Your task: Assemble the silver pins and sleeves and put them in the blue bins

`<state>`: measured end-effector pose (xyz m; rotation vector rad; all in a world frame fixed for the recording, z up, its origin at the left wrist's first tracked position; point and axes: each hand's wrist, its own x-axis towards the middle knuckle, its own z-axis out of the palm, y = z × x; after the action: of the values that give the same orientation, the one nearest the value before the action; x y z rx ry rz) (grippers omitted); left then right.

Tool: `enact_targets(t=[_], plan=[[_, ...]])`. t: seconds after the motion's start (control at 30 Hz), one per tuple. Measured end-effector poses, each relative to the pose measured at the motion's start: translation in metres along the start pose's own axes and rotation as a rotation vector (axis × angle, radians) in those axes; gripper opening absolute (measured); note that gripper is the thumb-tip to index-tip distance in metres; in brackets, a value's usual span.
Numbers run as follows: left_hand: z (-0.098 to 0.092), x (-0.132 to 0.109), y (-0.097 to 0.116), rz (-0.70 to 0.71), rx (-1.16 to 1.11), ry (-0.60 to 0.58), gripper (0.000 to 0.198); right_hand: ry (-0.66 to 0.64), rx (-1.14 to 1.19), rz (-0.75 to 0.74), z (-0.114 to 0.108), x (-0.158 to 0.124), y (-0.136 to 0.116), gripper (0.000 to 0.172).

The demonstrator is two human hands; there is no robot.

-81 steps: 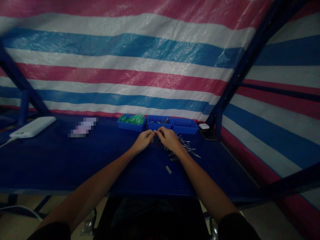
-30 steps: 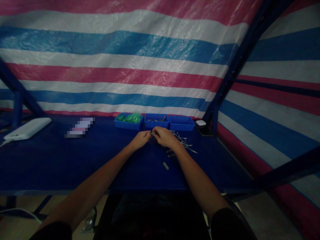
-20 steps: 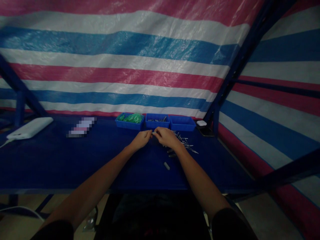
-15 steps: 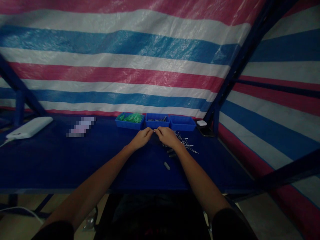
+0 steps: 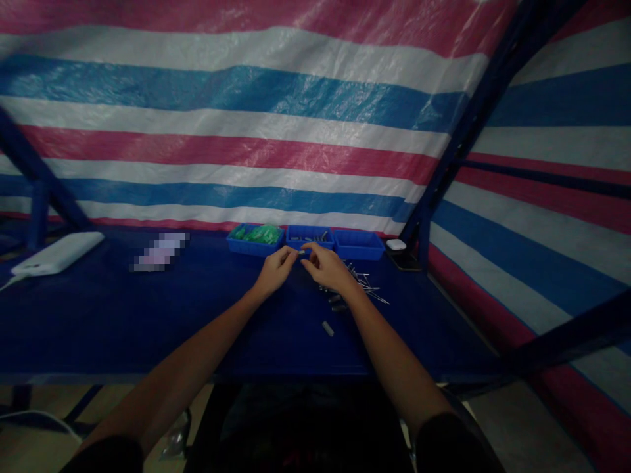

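Note:
My left hand point(image 5: 276, 270) is closed in a pinch above the table, in front of the blue bins. A small grey metal piece point(image 5: 302, 251) sticks out from its fingertips; its exact kind is too small to make out. Beside it, my right hand point(image 5: 325, 267) has thumb and forefinger apart around the far end of that piece, and I see no hold on it. Several thin metal rods point(image 5: 372, 289) lie in a loose pile under and right of my right hand. Short dark cylinders point(image 5: 338, 304) rest by my right wrist, and one grey cylinder point(image 5: 328, 328) lies nearer to me.
Along the back stand a blue bin point(image 5: 254, 248) with green pieces, one point(image 5: 310, 230) with small grey parts, and a third blue bin point(image 5: 358, 253). A phone point(image 5: 407, 261) and white case point(image 5: 396, 244) sit right; a white power bank point(image 5: 59, 254) lies far left on the blue table point(image 5: 148, 322).
My right thumb and forefinger have spread apart, and the small grey piece now shows between the hands. Before, both hands were pinched together at their fingertips.

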<state>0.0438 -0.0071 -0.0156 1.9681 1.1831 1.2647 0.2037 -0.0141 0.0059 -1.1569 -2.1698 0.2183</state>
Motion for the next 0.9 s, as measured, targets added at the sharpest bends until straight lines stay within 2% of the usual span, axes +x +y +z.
enact_targets(t=[0.13,0.23,0.33,0.4,0.5,0.6,0.73,0.9], plan=[[0.003,0.005,-0.003,-0.059,-0.019,-0.053,0.046,0.014,-0.074,-0.041,-0.008,0.001,-0.005,0.016],[0.012,0.016,-0.012,-0.104,0.044,-0.118,0.057,0.126,-0.165,0.029,-0.014,0.009,0.001,0.021],[0.022,0.025,-0.02,0.004,0.333,-0.177,0.036,0.234,-0.291,0.218,-0.014,0.021,0.018,0.03],[0.028,0.027,-0.022,0.05,0.528,-0.223,0.029,0.185,-0.358,0.333,-0.011,0.025,0.032,0.032],[0.032,0.025,-0.022,0.035,0.636,-0.249,0.027,0.118,-0.374,0.379,-0.008,0.021,0.045,0.032],[0.029,0.023,-0.022,-0.018,0.559,-0.245,0.027,0.093,-0.279,0.338,-0.008,0.011,0.046,0.029],[0.021,0.022,-0.024,-0.086,0.28,-0.253,0.043,-0.049,-0.092,0.21,-0.004,0.002,0.035,0.023],[0.013,0.016,-0.025,-0.148,0.101,-0.158,0.051,-0.098,-0.003,0.088,0.004,0.001,0.02,0.023]])
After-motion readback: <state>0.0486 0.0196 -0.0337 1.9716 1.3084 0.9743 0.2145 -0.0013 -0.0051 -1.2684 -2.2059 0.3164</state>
